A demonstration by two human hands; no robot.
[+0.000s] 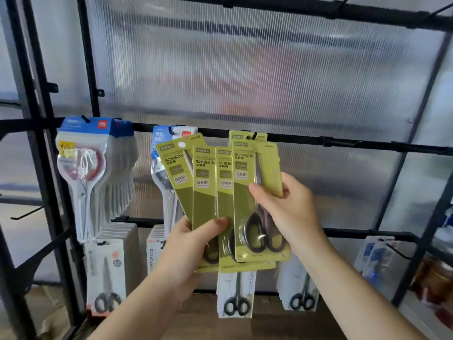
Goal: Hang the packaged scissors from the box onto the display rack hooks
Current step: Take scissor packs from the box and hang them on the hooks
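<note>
My left hand (188, 246) grips the lower ends of a fan of green scissors packs (204, 192), thumb across their fronts. My right hand (284, 207) pinches the rightmost green pack (255, 192), black-handled scissors showing through it, thumb on the front and fingers behind. That pack's top sits just below a black hook (253, 136) on the middle rail, where another green pack (241, 136) hangs. The box is not in view.
Blue-topped scissors packs (98, 153) hang on hooks at the left of the middle rail (367, 143). White packs (105, 276) hang on the lower rail. An empty hook (27, 214) juts out at far left. Ribbed translucent panels back the black rack frame (39, 94).
</note>
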